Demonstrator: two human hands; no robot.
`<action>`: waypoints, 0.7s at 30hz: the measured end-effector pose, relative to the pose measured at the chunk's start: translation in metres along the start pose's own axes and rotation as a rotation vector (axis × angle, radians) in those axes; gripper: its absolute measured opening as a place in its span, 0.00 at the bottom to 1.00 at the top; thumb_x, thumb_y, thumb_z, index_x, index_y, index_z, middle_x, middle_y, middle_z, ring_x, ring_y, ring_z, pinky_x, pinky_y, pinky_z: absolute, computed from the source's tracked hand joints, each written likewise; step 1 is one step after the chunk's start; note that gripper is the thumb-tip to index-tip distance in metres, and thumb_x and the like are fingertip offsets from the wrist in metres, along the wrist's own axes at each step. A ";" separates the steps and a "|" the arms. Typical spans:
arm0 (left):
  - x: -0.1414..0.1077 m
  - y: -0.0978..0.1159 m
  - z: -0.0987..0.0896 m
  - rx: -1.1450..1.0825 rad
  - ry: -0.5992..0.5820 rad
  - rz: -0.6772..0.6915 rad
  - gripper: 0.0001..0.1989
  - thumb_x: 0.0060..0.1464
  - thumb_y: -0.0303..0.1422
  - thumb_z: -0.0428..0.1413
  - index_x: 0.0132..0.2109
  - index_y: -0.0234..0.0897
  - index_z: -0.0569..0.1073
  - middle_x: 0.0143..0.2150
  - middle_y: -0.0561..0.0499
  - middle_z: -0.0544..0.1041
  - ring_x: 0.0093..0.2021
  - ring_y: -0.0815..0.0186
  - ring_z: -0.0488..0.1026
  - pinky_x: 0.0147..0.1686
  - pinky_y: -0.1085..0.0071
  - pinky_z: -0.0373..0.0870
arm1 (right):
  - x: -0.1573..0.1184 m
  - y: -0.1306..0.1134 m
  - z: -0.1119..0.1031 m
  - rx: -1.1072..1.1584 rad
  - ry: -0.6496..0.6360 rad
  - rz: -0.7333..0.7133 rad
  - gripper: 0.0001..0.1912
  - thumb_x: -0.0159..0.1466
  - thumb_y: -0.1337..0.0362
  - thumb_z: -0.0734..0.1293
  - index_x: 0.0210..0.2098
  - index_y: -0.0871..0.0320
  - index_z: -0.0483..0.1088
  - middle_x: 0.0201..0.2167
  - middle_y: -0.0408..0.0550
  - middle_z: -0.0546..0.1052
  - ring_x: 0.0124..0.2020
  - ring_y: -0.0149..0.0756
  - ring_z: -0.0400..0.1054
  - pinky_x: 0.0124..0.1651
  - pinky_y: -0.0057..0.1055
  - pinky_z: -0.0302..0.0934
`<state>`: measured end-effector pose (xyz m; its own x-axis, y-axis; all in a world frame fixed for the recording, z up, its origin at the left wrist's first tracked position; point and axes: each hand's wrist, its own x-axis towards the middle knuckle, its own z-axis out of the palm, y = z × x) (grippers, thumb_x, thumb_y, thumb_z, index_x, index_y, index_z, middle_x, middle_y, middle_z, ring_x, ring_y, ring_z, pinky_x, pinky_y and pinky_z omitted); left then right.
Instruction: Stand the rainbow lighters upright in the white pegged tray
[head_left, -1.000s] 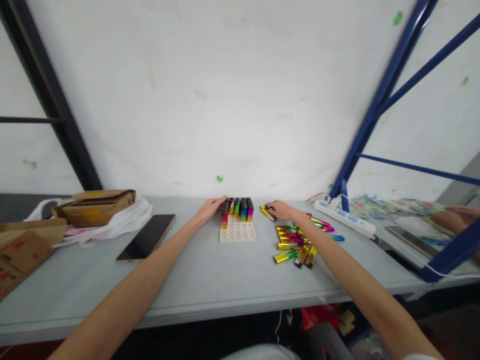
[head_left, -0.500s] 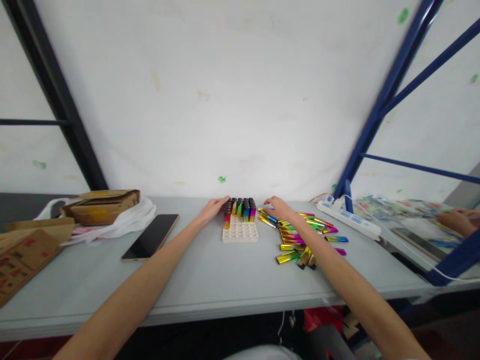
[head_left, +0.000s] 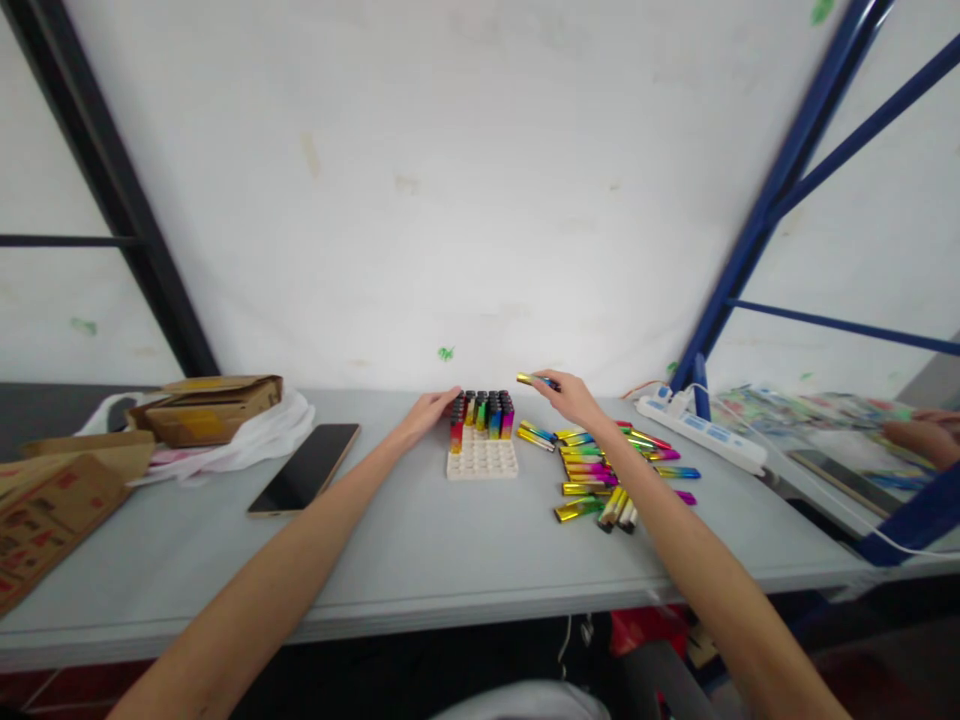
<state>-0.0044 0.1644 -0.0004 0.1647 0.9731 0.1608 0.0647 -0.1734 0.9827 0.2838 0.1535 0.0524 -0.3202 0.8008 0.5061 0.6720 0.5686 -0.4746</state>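
Note:
Between my hands stands a white tray (head_left: 482, 462) with a grid of holes. Upright lighters (head_left: 495, 415) with black tops and shiny rainbow bodies fill its back part and left edge; front holes are bare. My left hand (head_left: 431, 412) lies against the left side of the standing lighters, its fingers stretched out and fingertips partly hidden behind them. Raised above the table to the right of the tray, my right hand (head_left: 570, 395) pinches a yellow-and-blue lighter (head_left: 534, 380), held nearly level. Below my right forearm lies a loose heap of metallic-coloured lighters (head_left: 589, 470).
A black phone (head_left: 304, 470) lies to the left, beside cardboard boxes (head_left: 217, 412) and a white plastic bag (head_left: 281, 430). At the right are a white power strip (head_left: 701, 435) and a blue metal frame (head_left: 750, 240). Another person's hand (head_left: 922, 440) shows beyond the frame.
My right hand has risen from the back of the heap with a lighter in its fingers. My left hand stays beside the tray.

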 end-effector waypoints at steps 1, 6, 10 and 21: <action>0.000 0.000 0.000 0.000 0.005 -0.001 0.31 0.43 0.57 0.58 0.39 0.32 0.80 0.42 0.42 0.82 0.44 0.54 0.75 0.48 0.64 0.68 | -0.001 -0.007 -0.002 0.145 0.040 0.011 0.21 0.65 0.51 0.61 0.49 0.57 0.72 0.31 0.46 0.76 0.28 0.32 0.65 0.33 0.28 0.59; 0.000 0.000 -0.001 0.012 -0.001 -0.004 0.30 0.45 0.56 0.58 0.39 0.32 0.80 0.40 0.44 0.82 0.43 0.55 0.75 0.47 0.64 0.67 | -0.011 -0.037 0.015 0.733 0.142 0.118 0.21 0.60 0.45 0.65 0.35 0.59 0.71 0.22 0.41 0.67 0.24 0.28 0.58 0.29 0.26 0.57; 0.002 -0.002 -0.002 0.046 -0.016 0.020 0.31 0.45 0.58 0.56 0.39 0.32 0.80 0.39 0.44 0.82 0.41 0.56 0.75 0.46 0.65 0.68 | -0.023 -0.057 0.035 1.002 -0.075 0.163 0.22 0.61 0.43 0.62 0.32 0.57 0.66 0.26 0.42 0.69 0.27 0.29 0.63 0.32 0.27 0.61; 0.001 -0.003 -0.002 0.013 -0.018 0.011 0.30 0.45 0.57 0.57 0.37 0.32 0.80 0.38 0.44 0.82 0.40 0.56 0.75 0.45 0.65 0.68 | -0.039 -0.089 0.062 1.239 -0.327 0.370 0.29 0.61 0.36 0.55 0.23 0.56 0.55 0.17 0.35 0.48 0.16 0.24 0.38 0.18 0.24 0.35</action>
<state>-0.0068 0.1663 -0.0026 0.1832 0.9683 0.1698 0.0759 -0.1861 0.9796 0.1955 0.0833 0.0304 -0.5135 0.8529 0.0939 -0.2375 -0.0361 -0.9707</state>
